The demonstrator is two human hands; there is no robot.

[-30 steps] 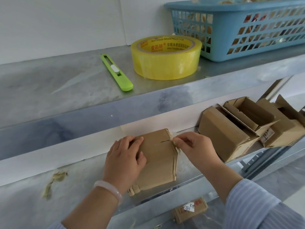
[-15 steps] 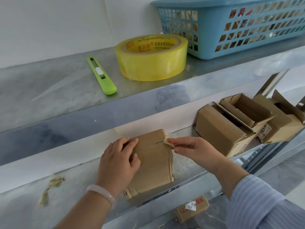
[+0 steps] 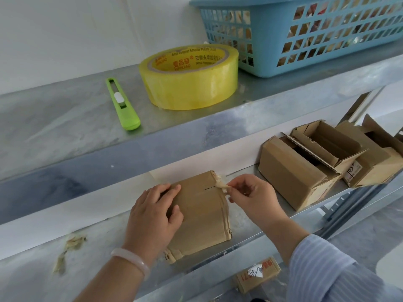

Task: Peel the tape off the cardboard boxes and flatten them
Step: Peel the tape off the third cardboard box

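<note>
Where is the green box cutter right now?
In the head view, the green box cutter lies on the upper shelf, left of centre, just left of the yellow tape roll, not touching it.

We only get part of the blue basket (image 3: 272, 71): top and right edges chop it off, and its contents are mush behind the lattice. Our left hand (image 3: 152, 216) covers the left side of the box (image 3: 202, 210), the end of the tape strip (image 3: 220, 185) vanishes inside our right hand (image 3: 255, 197), and the rightmost carton (image 3: 375, 166) runs out of frame.
</note>
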